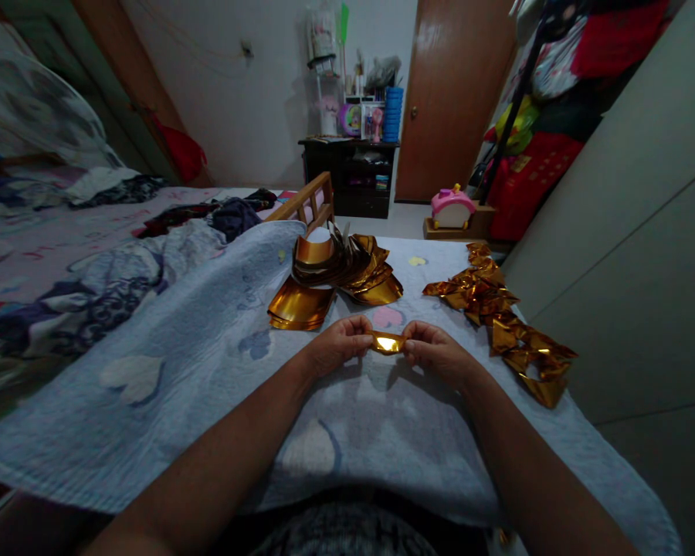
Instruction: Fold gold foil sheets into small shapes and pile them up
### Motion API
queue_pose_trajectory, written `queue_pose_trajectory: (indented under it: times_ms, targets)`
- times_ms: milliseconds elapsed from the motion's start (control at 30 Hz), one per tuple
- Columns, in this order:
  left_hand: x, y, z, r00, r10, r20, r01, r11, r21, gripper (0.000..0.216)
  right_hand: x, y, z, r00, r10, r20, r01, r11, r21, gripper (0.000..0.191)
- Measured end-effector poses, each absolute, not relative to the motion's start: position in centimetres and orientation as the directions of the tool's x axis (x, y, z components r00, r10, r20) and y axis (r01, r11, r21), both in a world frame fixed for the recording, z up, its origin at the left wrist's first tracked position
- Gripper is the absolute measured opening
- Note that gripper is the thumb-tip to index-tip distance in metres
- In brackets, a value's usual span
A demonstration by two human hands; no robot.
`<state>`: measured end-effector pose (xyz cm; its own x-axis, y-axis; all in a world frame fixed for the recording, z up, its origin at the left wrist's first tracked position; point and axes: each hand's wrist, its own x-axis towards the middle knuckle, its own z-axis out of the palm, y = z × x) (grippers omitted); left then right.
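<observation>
Between my two hands is a small folded piece of shiny gold foil paper (388,343), held level just above the blue cloth. My left hand (343,344) pinches its left end with thumb and fingers. On the right end, the thumb and fingers of my right hand (434,351) are closed as well. Beyond my left hand lies a fanned stack of gold foil sheets (304,301), some curled with their pale backs showing. To the right, a heap of folded gold foil pieces (492,301) stretches along the cloth's edge.
A blue cloth with heart shapes (255,386) covers the surface before me. On the left is a bed with rumpled clothes (167,239). A pale cabinet (631,270) stands close on the right. A pink toy (452,208) and a dark shelf unit (347,177) are farther back.
</observation>
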<state>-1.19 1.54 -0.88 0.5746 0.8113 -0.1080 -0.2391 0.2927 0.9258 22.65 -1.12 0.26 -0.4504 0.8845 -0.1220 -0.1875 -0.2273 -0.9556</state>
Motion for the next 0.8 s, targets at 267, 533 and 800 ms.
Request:
queue_pose_trajectory:
  times_ms: [267,533,800]
  targets:
    - [-0.9,1.38,-0.31,0.568,0.814,-0.12,-0.287,0.333,0.898,0.038,22.67,-0.96,0.13,-0.456,0.88,-0.137,-0.215,-0.258,-0.942,0.031]
    - [-1.1,1.35,-0.68,0.568,0.816,-0.113,-0.22,0.282,0.934,0.036,22.65,-0.95,0.1,-0.458,0.88,-0.122,-0.22,-0.246,-0.944,0.032]
    - [-1.06,1.41,-0.7,0.562,0.82,-0.105,-0.204,0.261,0.943,0.037,22.66,-0.84,-0.06,-0.446,0.882,-0.149,-0.231,-0.275,-0.933,0.031]
